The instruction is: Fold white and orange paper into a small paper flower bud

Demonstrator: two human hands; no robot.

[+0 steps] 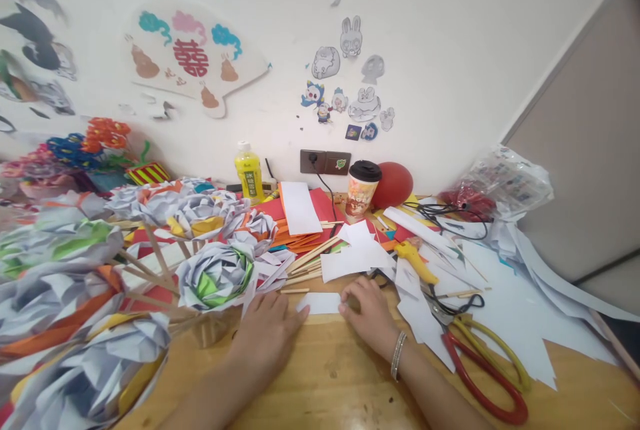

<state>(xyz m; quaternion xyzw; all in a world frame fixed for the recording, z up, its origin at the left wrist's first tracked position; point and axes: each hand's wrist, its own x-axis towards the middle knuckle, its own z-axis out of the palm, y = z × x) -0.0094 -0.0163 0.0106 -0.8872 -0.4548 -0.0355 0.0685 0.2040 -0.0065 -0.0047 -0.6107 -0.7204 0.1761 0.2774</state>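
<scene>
In the head view, one small white paper strip (pixel 324 303) lies at centre, between your two hands. Your left hand (pixel 267 330) has its fingers loosely spread, the thumb at the strip's left end; your right hand (pixel 369 315) curls its fingers at the right end, though you can't tell whether they pinch it. One pair of scissors (pixel 485 370) lies lower right. Upper middle, against the wall, stand one yellow bottle (pixel 249 175) and one lidded cup (pixel 361 191), beside one red balloon (pixel 395 185).

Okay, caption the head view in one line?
Left hand and right hand at a small white paper piece, paper flowers and scissors around.
</scene>
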